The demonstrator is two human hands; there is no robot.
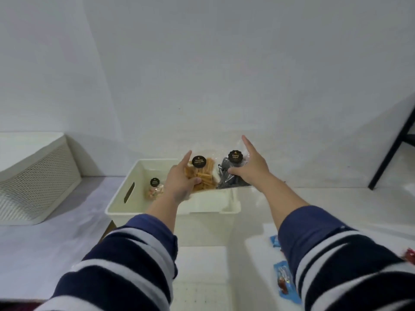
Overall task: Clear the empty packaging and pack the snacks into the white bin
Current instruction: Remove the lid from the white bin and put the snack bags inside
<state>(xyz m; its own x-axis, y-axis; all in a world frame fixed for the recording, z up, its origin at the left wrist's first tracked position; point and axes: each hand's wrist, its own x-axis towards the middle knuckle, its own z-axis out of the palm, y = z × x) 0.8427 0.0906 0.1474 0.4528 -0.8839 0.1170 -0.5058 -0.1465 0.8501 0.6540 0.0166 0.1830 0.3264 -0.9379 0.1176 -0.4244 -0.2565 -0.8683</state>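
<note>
My sleeves (125, 263): dark blue with white stripes, low and close to me, one on each side.
Blue packets (286, 280): small snack packs by my right sleeve, lying on a white tray (256, 245). One more blue one (275, 240) peeks out a bit farther up.
Red packet (410, 257): just a corner shows at the right edge.
Open room near me: a bare white patch of table (202, 277) sits between my two arms.
White bin (208, 205): it stands past that patch, in the middle. Its near rim faces me. Its left wall has a slot handle (129, 191).
Small bag (155, 189): a clear bag of pale bits with a black sticker, down inside the bin on the left side.
My left hand (179, 182): over the bin. My thumb and fingers pinch the bag of orange sticks (203, 176); my pointer finger sticks up straight.
My right hand (248, 169): over the bin's far right corner. My thumb is clamped on the dark bag (231, 173), and my pointer finger points up.
The two bags: side by side, above the bin's right half, edges nearly touching.
Mesh basket (38, 178): cream, tipped over, well to the left of the bin.
Black frame (391, 151): a leaning bar at the far right.
Wall (202, 75): plain white, right behind the bin.
</note>
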